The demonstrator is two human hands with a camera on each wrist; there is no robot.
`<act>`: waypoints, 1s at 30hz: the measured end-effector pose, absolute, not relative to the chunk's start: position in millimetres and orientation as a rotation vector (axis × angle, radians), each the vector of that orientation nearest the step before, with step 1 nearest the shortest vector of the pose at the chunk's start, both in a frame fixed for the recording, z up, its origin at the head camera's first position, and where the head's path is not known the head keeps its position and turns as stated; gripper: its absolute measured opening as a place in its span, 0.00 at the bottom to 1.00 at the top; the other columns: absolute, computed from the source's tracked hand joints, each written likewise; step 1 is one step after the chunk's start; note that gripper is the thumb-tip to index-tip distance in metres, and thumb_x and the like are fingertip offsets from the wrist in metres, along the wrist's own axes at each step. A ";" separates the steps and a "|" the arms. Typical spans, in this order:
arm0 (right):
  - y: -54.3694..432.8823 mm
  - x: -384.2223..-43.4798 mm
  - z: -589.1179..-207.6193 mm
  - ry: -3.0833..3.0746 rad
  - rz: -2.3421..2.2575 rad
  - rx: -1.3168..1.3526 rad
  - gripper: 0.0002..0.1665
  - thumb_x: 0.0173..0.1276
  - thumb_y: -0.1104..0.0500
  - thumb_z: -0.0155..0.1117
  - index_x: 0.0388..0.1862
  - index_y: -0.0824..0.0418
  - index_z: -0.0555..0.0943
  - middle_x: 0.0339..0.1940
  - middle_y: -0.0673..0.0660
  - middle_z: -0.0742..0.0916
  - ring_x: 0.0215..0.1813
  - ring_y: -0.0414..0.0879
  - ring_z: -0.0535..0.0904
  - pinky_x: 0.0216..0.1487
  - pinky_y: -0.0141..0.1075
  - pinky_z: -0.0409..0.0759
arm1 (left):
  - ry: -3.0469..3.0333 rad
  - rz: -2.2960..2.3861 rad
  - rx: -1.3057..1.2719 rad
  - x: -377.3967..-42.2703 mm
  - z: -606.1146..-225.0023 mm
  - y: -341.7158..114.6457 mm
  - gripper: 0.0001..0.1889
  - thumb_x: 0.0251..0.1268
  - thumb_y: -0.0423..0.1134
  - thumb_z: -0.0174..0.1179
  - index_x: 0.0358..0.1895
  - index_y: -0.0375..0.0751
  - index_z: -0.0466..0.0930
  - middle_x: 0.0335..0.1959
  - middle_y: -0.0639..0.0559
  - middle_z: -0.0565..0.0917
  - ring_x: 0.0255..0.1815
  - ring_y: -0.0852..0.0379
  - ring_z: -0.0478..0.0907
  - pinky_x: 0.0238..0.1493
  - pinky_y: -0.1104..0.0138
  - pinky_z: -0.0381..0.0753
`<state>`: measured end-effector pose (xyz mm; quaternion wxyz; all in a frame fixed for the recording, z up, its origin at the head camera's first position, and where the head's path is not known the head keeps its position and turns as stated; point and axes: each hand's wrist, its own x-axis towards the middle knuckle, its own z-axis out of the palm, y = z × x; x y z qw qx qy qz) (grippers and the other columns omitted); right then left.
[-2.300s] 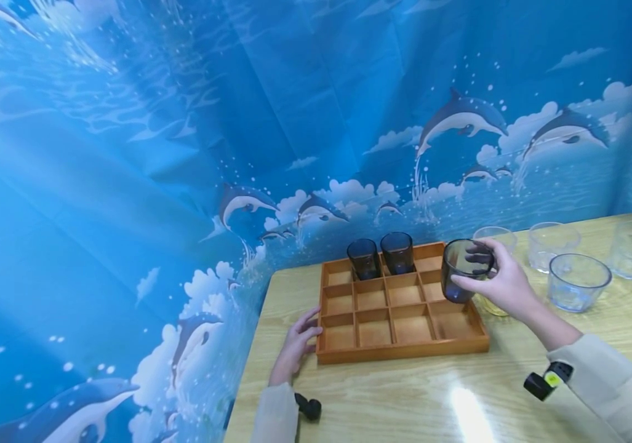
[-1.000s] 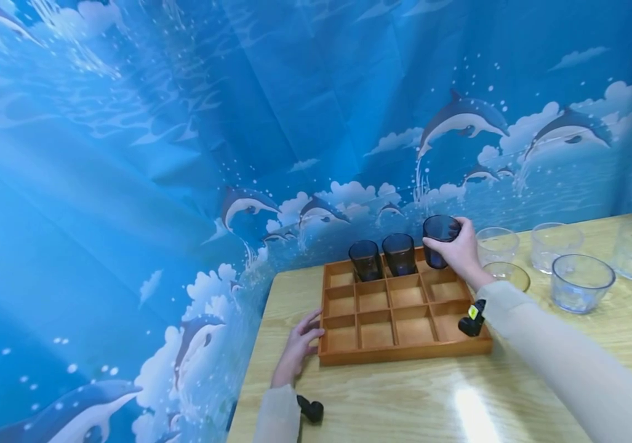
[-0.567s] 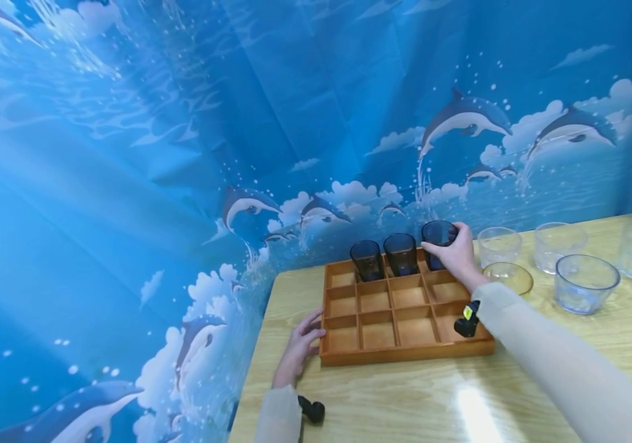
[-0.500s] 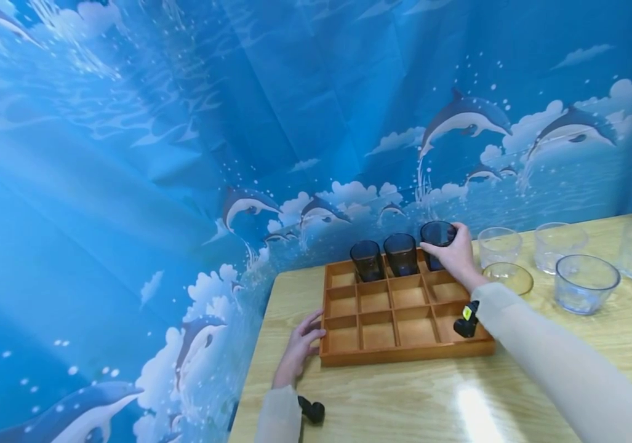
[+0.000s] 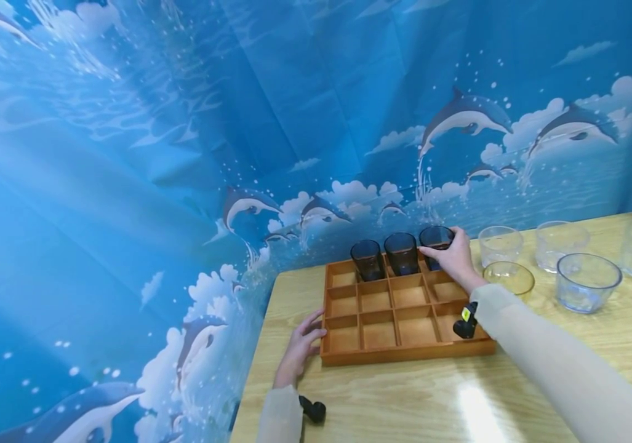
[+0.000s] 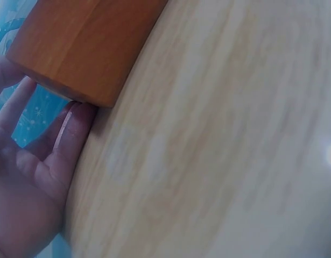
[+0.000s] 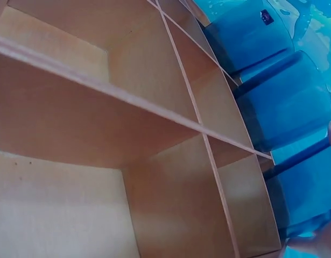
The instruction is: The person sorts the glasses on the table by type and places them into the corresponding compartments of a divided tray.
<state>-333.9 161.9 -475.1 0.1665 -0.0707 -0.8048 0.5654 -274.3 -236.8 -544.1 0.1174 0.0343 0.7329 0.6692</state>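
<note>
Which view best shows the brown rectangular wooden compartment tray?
Head view: the whole brown rectangular wooden compartment tray sits in frame, grid layout readable, though the right arm and dark see-through glasses hide parts. Left wrist shows only an outer corner, touched by the left hand; right wrist shows several compartments close up, cropped.

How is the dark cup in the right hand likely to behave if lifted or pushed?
The dark cup is probably stiff and possibly fragile: its see-through walls look like glass. Its smooth sides may slip in the right hand. Pushed, it seems unlikely to tip: its lower part appears set inside the wooden tray.
</note>
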 end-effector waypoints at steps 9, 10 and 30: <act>166.6 -329.5 -466.3 -2.414 1.583 -0.212 0.54 0.61 0.50 0.65 0.71 0.72 0.45 0.65 0.76 0.58 0.65 0.69 0.57 0.58 0.60 0.61 | 2.152 1.953 0.091 -274.2 -543.5 -237.2 0.26 0.62 0.40 0.58 0.65 0.52 0.68 0.61 0.41 0.70 0.55 0.47 0.72 0.44 0.56 0.78; 167.0 -328.5 -465.3 -2.428 1.577 -0.216 0.53 0.61 0.50 0.64 0.71 0.72 0.45 0.66 0.76 0.57 0.65 0.69 0.56 0.58 0.60 0.61 | 2.148 1.957 0.092 -274.5 -544.1 -237.4 0.26 0.62 0.40 0.58 0.65 0.52 0.68 0.61 0.41 0.70 0.55 0.47 0.73 0.44 0.56 0.78; 166.0 -298.8 -441.7 -2.388 1.430 -0.115 0.44 0.65 0.48 0.59 0.69 0.72 0.54 0.62 0.75 0.63 0.62 0.67 0.60 0.57 0.58 0.63 | 2.134 1.967 0.088 -272.6 -541.4 -237.3 0.26 0.62 0.38 0.58 0.65 0.52 0.69 0.60 0.41 0.70 0.53 0.48 0.73 0.43 0.55 0.78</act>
